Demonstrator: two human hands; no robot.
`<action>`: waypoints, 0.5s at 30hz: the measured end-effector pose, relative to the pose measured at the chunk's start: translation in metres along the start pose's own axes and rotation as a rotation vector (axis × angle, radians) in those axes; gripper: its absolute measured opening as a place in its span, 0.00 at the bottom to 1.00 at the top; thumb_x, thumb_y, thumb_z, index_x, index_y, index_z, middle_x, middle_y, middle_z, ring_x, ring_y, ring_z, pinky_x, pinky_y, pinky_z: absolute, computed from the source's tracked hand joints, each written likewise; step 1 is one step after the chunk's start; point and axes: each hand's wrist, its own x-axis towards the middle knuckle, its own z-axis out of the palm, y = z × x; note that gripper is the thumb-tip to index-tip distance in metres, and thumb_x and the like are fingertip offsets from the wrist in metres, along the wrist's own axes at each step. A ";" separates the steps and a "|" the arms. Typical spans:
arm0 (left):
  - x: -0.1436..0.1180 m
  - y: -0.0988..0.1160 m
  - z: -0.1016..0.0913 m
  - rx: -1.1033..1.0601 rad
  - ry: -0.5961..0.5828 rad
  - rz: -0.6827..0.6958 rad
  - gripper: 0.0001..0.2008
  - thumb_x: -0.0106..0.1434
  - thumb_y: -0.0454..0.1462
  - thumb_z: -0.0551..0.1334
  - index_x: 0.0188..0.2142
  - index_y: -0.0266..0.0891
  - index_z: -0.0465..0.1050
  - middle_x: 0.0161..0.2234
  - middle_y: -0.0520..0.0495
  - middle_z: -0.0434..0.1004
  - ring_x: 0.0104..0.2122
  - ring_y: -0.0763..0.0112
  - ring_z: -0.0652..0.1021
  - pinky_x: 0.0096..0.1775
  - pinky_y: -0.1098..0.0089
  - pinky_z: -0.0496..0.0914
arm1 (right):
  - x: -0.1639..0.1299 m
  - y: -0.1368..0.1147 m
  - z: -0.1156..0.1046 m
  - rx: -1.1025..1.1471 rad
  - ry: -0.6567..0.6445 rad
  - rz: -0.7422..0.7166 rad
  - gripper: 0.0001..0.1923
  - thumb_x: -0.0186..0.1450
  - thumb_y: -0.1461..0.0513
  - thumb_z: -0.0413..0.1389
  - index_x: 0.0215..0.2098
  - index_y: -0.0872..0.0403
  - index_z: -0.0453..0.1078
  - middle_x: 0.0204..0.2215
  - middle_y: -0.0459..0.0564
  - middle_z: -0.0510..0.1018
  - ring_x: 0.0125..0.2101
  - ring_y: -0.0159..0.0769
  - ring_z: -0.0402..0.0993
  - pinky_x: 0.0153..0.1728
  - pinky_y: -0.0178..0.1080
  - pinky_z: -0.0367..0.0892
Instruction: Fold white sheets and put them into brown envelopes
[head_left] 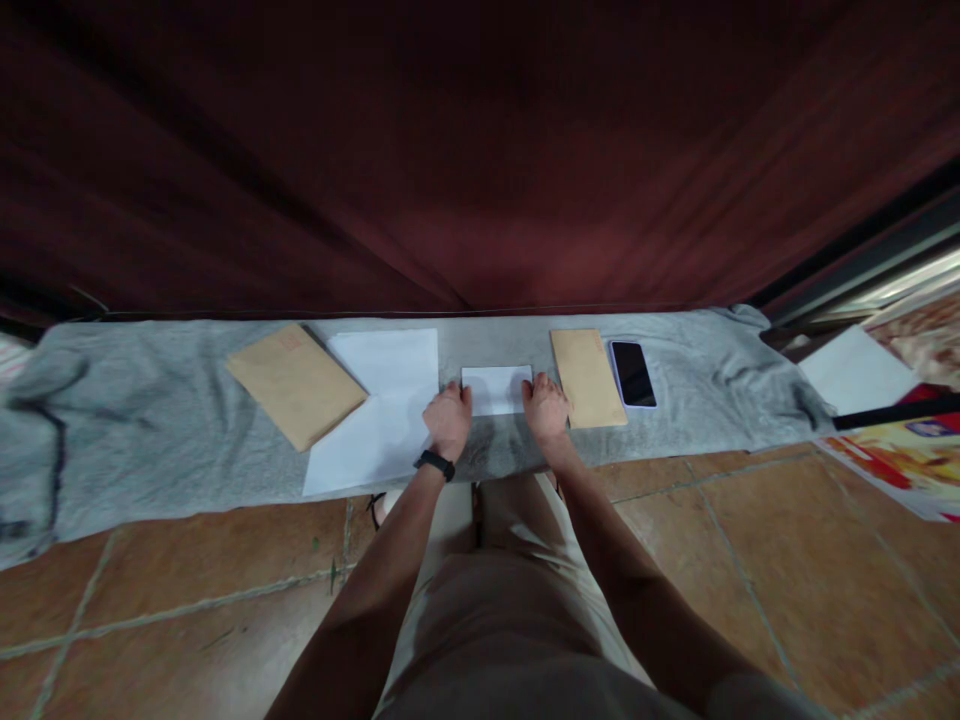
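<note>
A small folded sheet of white paper point(496, 390) lies between my hands on a grey cloth. At its left end is my left hand point(448, 416), fingers curled and thumb at the paper's edge; a black band circles that wrist. My right hand point(547, 408) grips the opposite end the same way, its knuckles close to a brown envelope point(589, 378). Larger white sheets point(386, 420) lie left of my left hand, partly under a second stack of brown envelopes point(296, 385). My fingertips are mostly hidden.
Grey cloth point(150, 420) covers the long narrow surface. A phone point(634, 374) lies right of the right-hand envelope. Behind rises a dark red curtain point(480, 200). At far right are a white sheet point(859, 370) and a colourful printed box point(907, 460). Tiled floor point(705, 530) shows below.
</note>
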 end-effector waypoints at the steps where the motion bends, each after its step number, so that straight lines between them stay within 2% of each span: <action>1: 0.000 0.000 0.000 0.001 0.003 0.000 0.21 0.75 0.46 0.47 0.50 0.38 0.74 0.39 0.36 0.82 0.43 0.54 0.83 0.42 0.63 0.72 | 0.000 0.000 0.001 0.008 0.007 -0.004 0.16 0.77 0.56 0.44 0.51 0.59 0.67 0.45 0.62 0.81 0.47 0.45 0.78 0.45 0.40 0.65; 15: -0.001 0.000 0.006 0.027 0.008 0.008 0.23 0.75 0.47 0.45 0.54 0.37 0.71 0.41 0.34 0.82 0.44 0.53 0.83 0.43 0.62 0.72 | -0.003 0.004 0.004 0.045 0.049 -0.028 0.17 0.77 0.58 0.42 0.55 0.58 0.65 0.48 0.61 0.79 0.49 0.43 0.75 0.48 0.39 0.64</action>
